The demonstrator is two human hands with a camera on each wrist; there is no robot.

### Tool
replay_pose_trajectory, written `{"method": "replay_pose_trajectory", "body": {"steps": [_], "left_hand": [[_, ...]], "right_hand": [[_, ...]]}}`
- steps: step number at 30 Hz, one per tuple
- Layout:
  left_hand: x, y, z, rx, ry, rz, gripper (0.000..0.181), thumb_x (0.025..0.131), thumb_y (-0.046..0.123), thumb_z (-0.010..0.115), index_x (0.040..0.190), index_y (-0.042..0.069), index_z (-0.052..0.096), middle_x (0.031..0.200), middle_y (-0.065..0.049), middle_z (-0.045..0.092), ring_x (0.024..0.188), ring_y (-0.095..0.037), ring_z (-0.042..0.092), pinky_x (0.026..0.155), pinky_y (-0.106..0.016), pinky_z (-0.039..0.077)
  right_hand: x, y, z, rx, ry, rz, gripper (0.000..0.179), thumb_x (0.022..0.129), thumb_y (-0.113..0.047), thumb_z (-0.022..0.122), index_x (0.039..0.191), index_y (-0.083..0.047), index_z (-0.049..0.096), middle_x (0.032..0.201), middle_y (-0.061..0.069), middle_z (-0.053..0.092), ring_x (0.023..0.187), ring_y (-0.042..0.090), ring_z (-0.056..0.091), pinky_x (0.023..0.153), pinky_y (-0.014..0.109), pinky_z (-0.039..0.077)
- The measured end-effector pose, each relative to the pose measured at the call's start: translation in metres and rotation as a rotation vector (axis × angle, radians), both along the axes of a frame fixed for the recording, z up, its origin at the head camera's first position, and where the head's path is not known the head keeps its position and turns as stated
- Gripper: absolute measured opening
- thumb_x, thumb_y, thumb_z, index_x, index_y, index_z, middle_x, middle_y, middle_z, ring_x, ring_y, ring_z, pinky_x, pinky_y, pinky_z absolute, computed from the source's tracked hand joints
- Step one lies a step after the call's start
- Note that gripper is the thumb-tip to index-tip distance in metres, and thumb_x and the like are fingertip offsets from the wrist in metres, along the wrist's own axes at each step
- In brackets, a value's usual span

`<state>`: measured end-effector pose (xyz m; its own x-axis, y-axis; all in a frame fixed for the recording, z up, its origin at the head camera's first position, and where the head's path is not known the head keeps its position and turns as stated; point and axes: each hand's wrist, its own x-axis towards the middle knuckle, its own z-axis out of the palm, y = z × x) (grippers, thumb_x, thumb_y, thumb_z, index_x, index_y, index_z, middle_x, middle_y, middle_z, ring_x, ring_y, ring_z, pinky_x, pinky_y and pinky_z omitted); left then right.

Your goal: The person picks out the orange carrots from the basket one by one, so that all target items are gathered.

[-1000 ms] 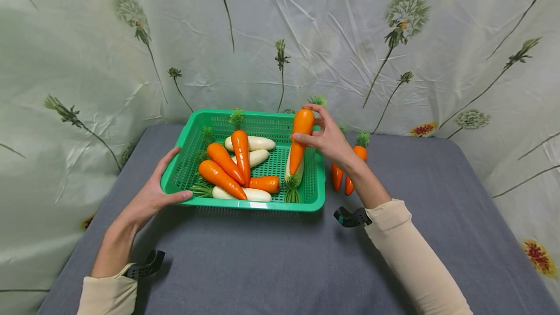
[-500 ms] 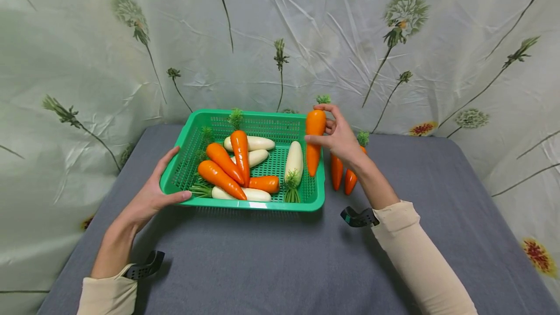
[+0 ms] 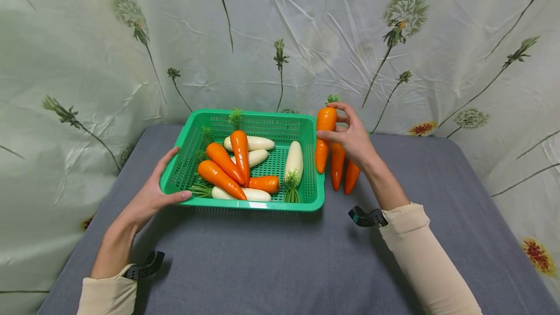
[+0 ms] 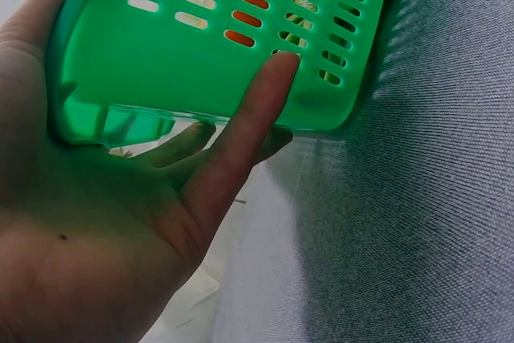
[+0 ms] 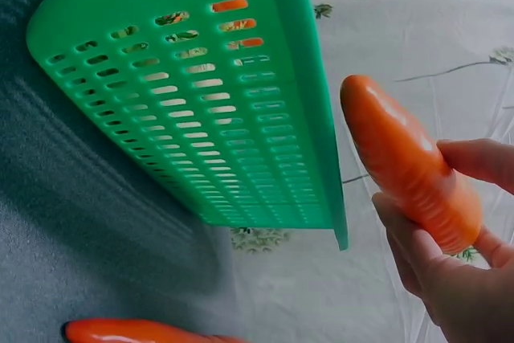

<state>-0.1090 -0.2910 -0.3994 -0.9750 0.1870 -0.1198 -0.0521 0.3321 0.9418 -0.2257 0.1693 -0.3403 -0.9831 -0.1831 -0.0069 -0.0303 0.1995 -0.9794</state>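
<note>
Dandelion-printed cloth (image 3: 288, 8) hangs behind a grey-covered table (image 3: 262, 261). Raised just beside the right rim of a green basket (image 3: 306, 205), an orange carrot (image 3: 322, 154) points tip down, pinched by its thick end between the thumb and fingers of the right hand (image 3: 353, 136). Good handling probably means keeping the tip clear of that rim, where the right wrist view shows a gap, and not knocking the two neighbouring carrots (image 3: 337, 166) on the table. The left hand (image 3: 150, 196), fingers spread along the basket's left end, should brace it steadily; inside lie more carrots (image 3: 222, 179) and white radishes (image 3: 294, 159).
</note>
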Motion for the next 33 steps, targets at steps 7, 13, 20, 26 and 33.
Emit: {"method": "replay_pose_trajectory", "body": {"steps": [7,13,20,26,33], "left_hand": [[0.0,0.0,0.0,-0.005,-0.006,0.002,0.106,0.094,0.013,0.074,0.166,0.043,0.003,0.162,-0.017,0.022,0.117,-0.002,0.049,0.09,-0.012,0.045],[0.0,0.0,0.001,0.002,-0.005,0.0,0.106,0.094,0.012,0.074,0.166,0.042,0.002,0.162,-0.018,0.022,0.117,-0.003,0.049,0.09,-0.012,0.046],[0.0,0.0,0.001,0.003,-0.007,-0.003,0.106,0.094,0.012,0.074,0.166,0.042,0.002,0.162,-0.017,0.022,0.116,-0.002,0.05,0.09,-0.012,0.046],[0.0,0.0,0.001,0.002,-0.005,-0.003,0.106,0.094,0.012,0.074,0.166,0.042,0.002,0.162,-0.017,0.022,0.116,-0.002,0.05,0.09,-0.012,0.046],[0.0,0.0,0.0,0.008,-0.003,-0.004,0.106,0.094,0.012,0.074,0.166,0.042,0.003,0.162,-0.018,0.021,0.117,-0.002,0.049,0.09,-0.012,0.045]], "right_hand": [[0.0,0.008,0.0,0.016,-0.017,-0.026,0.071,0.093,-0.01,0.076,0.154,-0.018,0.041,0.141,0.015,0.044,0.114,0.026,0.064,0.097,0.042,0.056],[0.001,0.016,0.0,0.03,-0.03,-0.035,0.072,0.093,-0.01,0.074,0.156,-0.016,0.04,0.143,0.016,0.047,0.114,0.026,0.064,0.093,0.035,0.056],[0.003,0.028,-0.004,0.004,-0.05,-0.046,0.069,0.095,-0.012,0.074,0.156,-0.015,0.042,0.136,0.009,0.051,0.113,0.017,0.064,0.088,0.026,0.057],[0.004,0.04,-0.006,-0.006,-0.046,-0.07,0.07,0.095,-0.013,0.075,0.156,-0.013,0.041,0.131,0.004,0.049,0.11,0.015,0.062,0.086,0.022,0.057],[0.007,0.053,-0.011,-0.011,-0.027,-0.091,0.069,0.095,-0.014,0.076,0.155,-0.011,0.041,0.128,0.002,0.05,0.106,0.009,0.065,0.085,0.021,0.058]]}}
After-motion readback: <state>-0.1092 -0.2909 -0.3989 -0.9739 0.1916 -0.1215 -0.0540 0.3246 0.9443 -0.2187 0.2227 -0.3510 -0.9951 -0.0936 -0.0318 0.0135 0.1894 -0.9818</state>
